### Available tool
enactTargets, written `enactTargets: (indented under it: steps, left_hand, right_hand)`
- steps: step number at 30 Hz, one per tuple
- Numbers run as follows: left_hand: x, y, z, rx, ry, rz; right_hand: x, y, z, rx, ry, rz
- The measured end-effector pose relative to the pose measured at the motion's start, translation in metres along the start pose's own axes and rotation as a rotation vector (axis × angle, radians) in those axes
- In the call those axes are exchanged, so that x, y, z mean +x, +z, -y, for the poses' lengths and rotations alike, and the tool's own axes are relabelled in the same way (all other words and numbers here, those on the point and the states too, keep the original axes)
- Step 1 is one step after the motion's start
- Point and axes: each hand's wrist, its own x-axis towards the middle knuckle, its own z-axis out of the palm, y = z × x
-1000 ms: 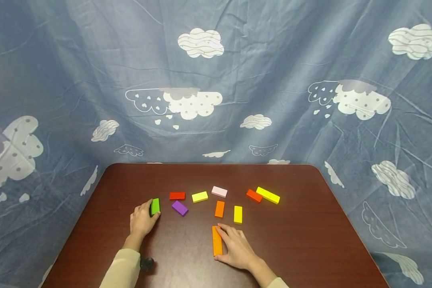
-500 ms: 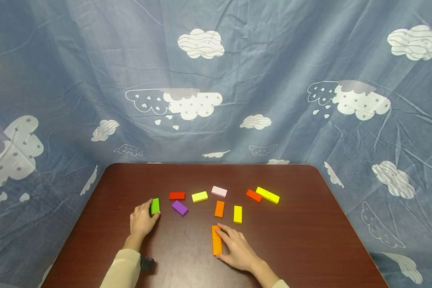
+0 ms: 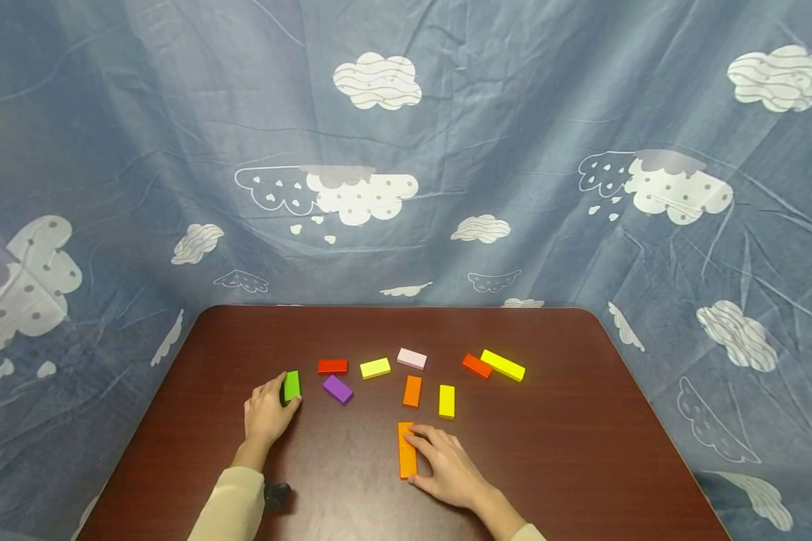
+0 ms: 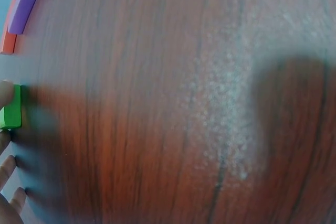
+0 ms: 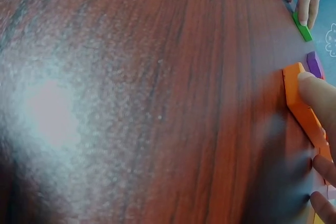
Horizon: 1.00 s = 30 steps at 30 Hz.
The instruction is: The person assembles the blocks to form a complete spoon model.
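At the left of the table, my left hand (image 3: 266, 412) holds a small green block (image 3: 292, 386), with a finger by its far left edge and the thumb at its near end. The right wrist view also shows that green block (image 5: 302, 27) under the left fingers. Nearer the front, my right hand (image 3: 445, 467) is at a long orange block (image 3: 407, 462) lying flat. Its thumb (image 5: 315, 90) touches the near end of the orange block (image 5: 299, 85), and its fingers reach over the far right edge. A purple block (image 3: 338, 390) and a red block (image 3: 333, 367) lie right of the green one.
Around the middle lie a pale yellow block (image 3: 375, 368), a pink block (image 3: 412, 359), a short orange block (image 3: 413, 391) and a yellow block (image 3: 446, 402). Farther right, a red-orange block (image 3: 477, 367) meets a long yellow block (image 3: 504, 366). A cloud-patterned curtain (image 3: 433, 255) surrounds the brown table (image 3: 568, 421).
My right thumb has shifted slightly right along the long orange block's near end, and the fingers have eased a little rightward. The left hand and green block stay put.
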Motion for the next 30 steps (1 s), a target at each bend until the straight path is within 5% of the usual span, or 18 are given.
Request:
enactTargets:
  steps: [13,30]
  left_hand:
    - [-0.001,0.001,-0.002,0.006,-0.001,-0.057]
    - [0.003,-0.006,-0.012,0.055,-0.144,-0.047]
  right_hand:
    - [0.002,-0.001,-0.001,0.002,0.014,0.045]
    - [0.002,-0.002,-0.001,0.007,0.014,0.033]
